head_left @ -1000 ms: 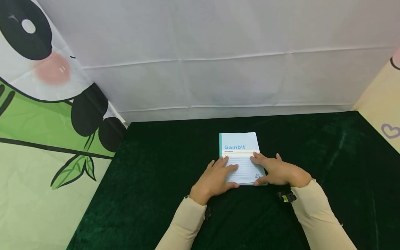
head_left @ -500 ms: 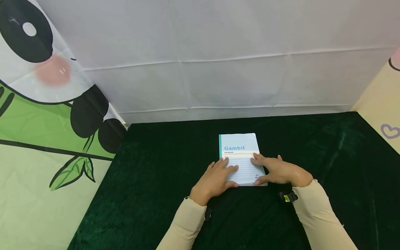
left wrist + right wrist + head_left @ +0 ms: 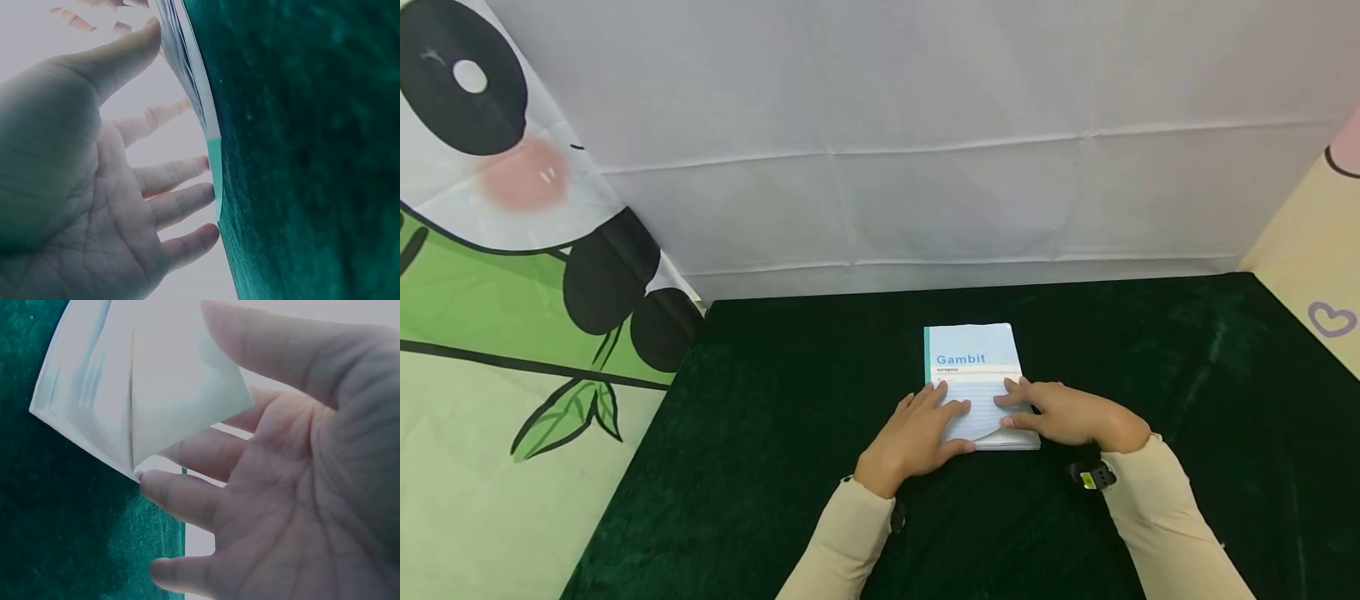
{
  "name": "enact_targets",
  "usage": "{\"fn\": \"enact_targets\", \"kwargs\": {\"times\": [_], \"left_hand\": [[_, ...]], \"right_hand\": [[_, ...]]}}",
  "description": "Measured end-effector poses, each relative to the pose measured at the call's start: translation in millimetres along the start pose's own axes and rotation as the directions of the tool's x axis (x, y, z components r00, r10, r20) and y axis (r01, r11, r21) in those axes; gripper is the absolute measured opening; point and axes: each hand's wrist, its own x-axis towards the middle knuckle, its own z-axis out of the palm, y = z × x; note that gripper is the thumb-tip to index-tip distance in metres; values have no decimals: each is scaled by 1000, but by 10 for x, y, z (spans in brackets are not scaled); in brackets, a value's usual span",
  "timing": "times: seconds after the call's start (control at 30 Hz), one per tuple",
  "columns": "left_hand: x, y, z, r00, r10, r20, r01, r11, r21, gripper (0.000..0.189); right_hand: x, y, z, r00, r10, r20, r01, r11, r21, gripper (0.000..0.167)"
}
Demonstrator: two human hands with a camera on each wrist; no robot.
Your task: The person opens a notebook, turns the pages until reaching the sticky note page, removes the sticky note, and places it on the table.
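A thin, rectangular paper notebook (image 3: 976,393) is lying flat near the middle of the counter (image 3: 775,417), whose dark green velvety covering is showing a brushed, mottled nap. Its smooth pale blue cover (image 3: 970,342) is carrying blue lettering and printed lines, and a teal strip (image 3: 927,354) is running along the left edge. The left hand (image 3: 913,433) is resting on the notebook's left side, fingers spread wide and the thumb touching the near edge. The right hand (image 3: 1067,414) is pinching the near right corner of the cover between thumb and fingers, holding it curled upward; beneath it, the white pages (image 3: 87,394) are lying in a crisp, square-cornered stack. Beige fabric sleeves (image 3: 1165,508) are covering both forearms. On the far side, a creased white cloth (image 3: 925,75) is hanging, while a panda print (image 3: 520,167) is filling the left side.
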Motion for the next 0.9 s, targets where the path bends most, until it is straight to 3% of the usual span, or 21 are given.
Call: {"fn": "enact_targets", "kwargs": {"times": [0.27,0.47,0.63,0.8,0.9], "left_hand": [[9,37,22,1000,-1,-24,1,1000,17,56],[25,12,3,1000,19,-13,-19,1000,14,56],[16,-24,-7,999,24,-23,-24,1000,7,56],[-8,-35,14,1000,18,-19,-18,1000,-1,56],[-18,-39,4,1000,21,-13,-21,1000,-1,55]], "right_hand": [[46,-30,18,995,-7,-96,4,999,-35,60],[1,-20,-19,992,6,-126,-10,999,-33,71],[-58,34,-48,992,37,-121,-43,998,-40,91],[-86,88,-31,991,80,-106,-77,997,25,121],[-88,93,-19,991,92,-99,-87,995,57,130]]}}
